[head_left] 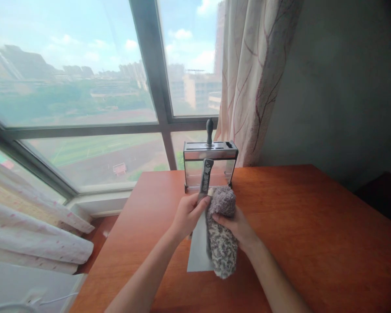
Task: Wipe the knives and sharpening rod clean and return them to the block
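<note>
Bare forearms [138, 276] come in nearest the head camera, over the counter [299, 226]. Between its left and right edges, nearer the left, a cleaver [198, 256] is held, handle toward the far edge, blade toward the wearer. The left hand [187, 215] has its fingers clamped on it where handle meets blade. The right hand [237, 227] grips a fuzzy grey cloth [224, 250], thumb across the front, other fingers mostly hidden; the cloth overlaps the blade's right side, though firm contact cannot be told.

The cleaver should feel stiff and fairly heavy, its flat faces slick and its edge likely sharp, so the handle is the safest hold. The cloth looks soft and light, easily bunched anywhere. At the far edge stands a clear-sided knife block [211, 152], a dark handle [210, 130] rising from it.
</note>
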`<action>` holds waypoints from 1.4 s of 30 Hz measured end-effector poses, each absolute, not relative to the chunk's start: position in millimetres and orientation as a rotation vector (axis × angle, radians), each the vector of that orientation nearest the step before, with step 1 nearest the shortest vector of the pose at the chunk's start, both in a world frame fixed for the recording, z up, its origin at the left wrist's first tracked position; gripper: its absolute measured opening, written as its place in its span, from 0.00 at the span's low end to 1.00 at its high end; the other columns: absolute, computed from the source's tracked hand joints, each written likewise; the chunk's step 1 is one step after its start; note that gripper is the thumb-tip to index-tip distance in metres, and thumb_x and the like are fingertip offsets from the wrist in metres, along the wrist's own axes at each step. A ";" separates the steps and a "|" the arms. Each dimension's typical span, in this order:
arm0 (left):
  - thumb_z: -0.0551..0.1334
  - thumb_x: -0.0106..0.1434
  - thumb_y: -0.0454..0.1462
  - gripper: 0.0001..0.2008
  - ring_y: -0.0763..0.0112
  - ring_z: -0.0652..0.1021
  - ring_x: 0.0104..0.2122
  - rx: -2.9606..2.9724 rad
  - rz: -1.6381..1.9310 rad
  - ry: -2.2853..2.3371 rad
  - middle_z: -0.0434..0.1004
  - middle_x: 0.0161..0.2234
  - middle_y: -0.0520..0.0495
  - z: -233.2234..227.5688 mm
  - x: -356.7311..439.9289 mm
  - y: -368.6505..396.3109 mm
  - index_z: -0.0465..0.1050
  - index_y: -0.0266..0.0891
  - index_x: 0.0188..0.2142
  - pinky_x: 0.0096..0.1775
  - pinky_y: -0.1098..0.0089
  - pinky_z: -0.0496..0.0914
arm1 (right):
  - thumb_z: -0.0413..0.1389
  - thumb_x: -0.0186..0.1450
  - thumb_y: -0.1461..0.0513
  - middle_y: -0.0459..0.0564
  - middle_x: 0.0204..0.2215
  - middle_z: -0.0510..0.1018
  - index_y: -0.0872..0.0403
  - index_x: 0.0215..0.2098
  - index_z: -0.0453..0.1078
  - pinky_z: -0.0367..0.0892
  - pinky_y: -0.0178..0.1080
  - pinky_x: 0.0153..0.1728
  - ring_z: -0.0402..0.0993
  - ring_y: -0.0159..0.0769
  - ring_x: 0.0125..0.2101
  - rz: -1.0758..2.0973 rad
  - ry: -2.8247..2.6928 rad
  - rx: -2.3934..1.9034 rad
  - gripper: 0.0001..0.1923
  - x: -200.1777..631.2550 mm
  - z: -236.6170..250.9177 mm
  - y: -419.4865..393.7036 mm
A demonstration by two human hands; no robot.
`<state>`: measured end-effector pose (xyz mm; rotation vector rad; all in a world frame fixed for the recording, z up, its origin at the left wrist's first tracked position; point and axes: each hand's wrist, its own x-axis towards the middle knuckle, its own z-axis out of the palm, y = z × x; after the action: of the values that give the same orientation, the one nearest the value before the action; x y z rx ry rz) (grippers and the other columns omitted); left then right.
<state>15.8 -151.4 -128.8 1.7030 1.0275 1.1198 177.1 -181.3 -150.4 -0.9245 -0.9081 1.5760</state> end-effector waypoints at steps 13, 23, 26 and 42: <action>0.59 0.61 0.48 0.17 0.71 0.66 0.28 1.437 1.313 1.130 0.67 0.25 0.51 -126.8 5.6 -145.4 0.70 0.35 0.28 0.29 0.73 0.60 | 0.71 0.46 0.59 0.51 0.39 0.81 0.55 0.42 0.74 0.68 0.46 0.44 0.76 0.45 0.40 1.646 -1.114 -0.933 0.26 173.8 -156.0 -182.8; 0.56 0.64 0.47 0.17 0.75 0.59 0.25 1.646 0.949 0.897 0.57 0.23 0.54 -131.5 18.1 -154.0 0.62 0.36 0.25 0.26 0.75 0.55 | 0.70 0.49 0.59 0.49 0.33 0.82 0.54 0.37 0.76 0.70 0.42 0.37 0.76 0.42 0.33 1.455 -0.926 -0.945 0.18 184.3 -149.6 -177.2; 0.55 0.64 0.46 0.17 0.75 0.59 0.25 1.648 0.929 0.865 0.57 0.24 0.54 -129.4 17.7 -154.1 0.63 0.36 0.26 0.27 0.75 0.54 | 0.69 0.50 0.58 0.50 0.34 0.82 0.55 0.38 0.76 0.70 0.42 0.37 0.77 0.43 0.34 1.391 -0.870 -0.947 0.18 186.5 -151.6 -175.6; 0.61 0.59 0.51 0.19 0.75 0.62 0.23 1.287 1.364 1.148 0.61 0.21 0.54 -126.4 -3.6 -144.8 0.66 0.37 0.25 0.25 0.74 0.56 | 0.71 0.45 0.57 0.46 0.25 0.80 0.53 0.31 0.74 0.69 0.39 0.29 0.73 0.37 0.25 1.611 -0.645 -0.908 0.18 180.0 -151.7 -182.8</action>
<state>-3.6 -144.8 -126.4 1.2866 1.1476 1.3635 180.0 -182.8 -151.7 -0.9083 -0.6446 1.6108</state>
